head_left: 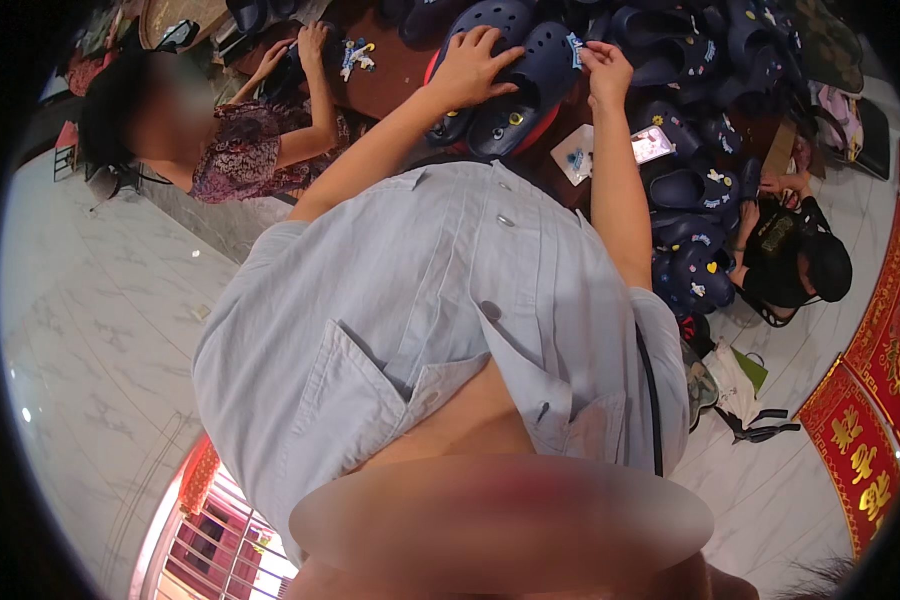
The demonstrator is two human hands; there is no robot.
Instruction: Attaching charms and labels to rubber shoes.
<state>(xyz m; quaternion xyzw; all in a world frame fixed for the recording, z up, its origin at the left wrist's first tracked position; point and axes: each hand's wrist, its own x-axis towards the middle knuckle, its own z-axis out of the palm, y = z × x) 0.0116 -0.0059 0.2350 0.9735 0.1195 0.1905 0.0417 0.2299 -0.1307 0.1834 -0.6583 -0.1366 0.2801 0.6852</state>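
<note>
A pair of navy clogs with holes (549,62) lies on the dark table in front of me, with red showing beneath. My left hand (473,70) grips the left clog of the pair, its fingers over the upper and its thumb toward the inner side. Pinched in the fingertips of my right hand (608,73) is a small blue-and-white shoe charm (576,50), at the right edge of the other clog. Round charms (516,118) show on the clog's near end. Below my right hand lies a white card with a blue design (573,157), partly beside my forearm.
Many navy clogs (685,185) with charms are heaped at the right, near a lit phone (652,145). A charm cluster (356,58) lies on the table at the left. One person (260,140) handles a dark clog at the left; another person (795,245) sits at the right.
</note>
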